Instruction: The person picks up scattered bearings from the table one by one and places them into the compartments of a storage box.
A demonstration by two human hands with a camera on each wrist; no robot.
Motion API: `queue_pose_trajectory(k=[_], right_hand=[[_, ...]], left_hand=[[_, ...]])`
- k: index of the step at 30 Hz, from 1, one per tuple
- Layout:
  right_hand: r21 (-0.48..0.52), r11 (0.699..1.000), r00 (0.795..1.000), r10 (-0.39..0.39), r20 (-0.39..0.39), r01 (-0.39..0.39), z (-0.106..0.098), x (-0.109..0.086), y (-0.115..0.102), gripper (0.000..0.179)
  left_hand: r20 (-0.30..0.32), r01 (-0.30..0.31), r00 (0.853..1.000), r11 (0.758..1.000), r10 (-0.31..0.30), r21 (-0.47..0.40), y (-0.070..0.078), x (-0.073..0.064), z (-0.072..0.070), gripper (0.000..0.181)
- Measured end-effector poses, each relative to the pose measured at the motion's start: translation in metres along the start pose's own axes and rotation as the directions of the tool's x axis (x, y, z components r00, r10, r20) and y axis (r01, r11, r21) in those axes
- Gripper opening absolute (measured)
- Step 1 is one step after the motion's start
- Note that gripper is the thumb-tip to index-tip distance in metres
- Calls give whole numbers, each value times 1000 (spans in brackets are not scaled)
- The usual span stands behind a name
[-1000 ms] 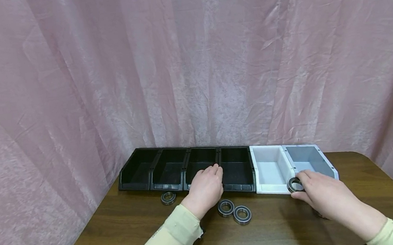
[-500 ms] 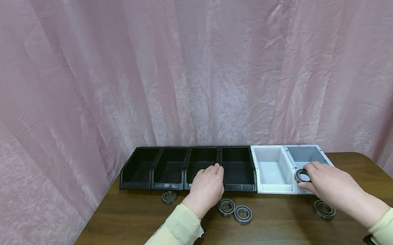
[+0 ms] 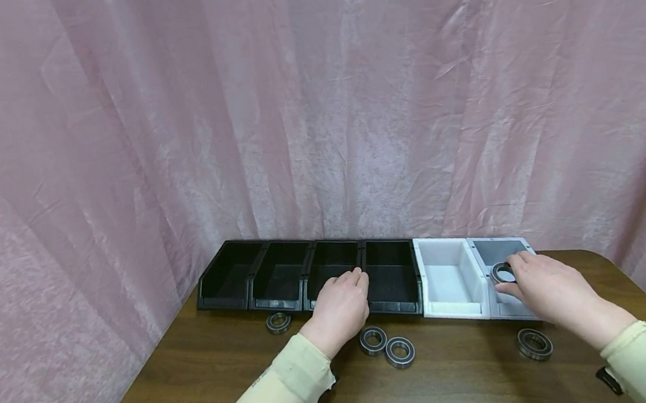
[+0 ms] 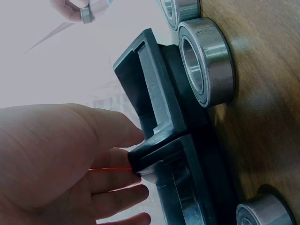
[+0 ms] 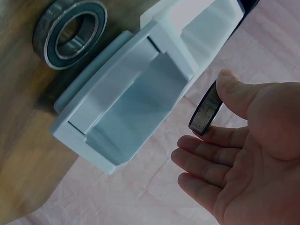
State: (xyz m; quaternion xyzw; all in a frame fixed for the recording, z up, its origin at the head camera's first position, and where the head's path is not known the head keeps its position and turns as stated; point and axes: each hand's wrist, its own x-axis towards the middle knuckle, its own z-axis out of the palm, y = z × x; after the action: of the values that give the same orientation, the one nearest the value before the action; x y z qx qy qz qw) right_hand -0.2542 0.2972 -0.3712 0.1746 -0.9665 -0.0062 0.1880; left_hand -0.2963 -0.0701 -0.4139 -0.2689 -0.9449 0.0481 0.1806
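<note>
My right hand pinches a ball bearing between thumb and fingers, above the grey bin at the right end of the row. In the right wrist view this bearing is seen edge-on, apart from the bin. My left hand is at the joint between two black bins. The left wrist view has its thumb and index finger on either side of the bins' meeting walls, pinching there; the other fingers are fairly straight.
Two bearings touch on the wooden table before the black bins. Another bearing lies farther left, and one more below the grey bin. A white bin adjoins the grey one. Pink curtains hang behind.
My right hand has carried its bearing right and away from me, from the white bin's front corner to over the grey bin, uncovering the bearing below. The left hand stays at the black bins.
</note>
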Motion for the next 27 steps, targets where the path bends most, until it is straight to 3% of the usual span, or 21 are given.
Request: queue_pose_trajectory(k=[27], right_hand=[[3, 996, 986, 90, 142, -91, 10, 29, 22, 43]], left_hand=[[-19, -4, 1000, 1000, 4, -4, 0, 0, 1, 46]])
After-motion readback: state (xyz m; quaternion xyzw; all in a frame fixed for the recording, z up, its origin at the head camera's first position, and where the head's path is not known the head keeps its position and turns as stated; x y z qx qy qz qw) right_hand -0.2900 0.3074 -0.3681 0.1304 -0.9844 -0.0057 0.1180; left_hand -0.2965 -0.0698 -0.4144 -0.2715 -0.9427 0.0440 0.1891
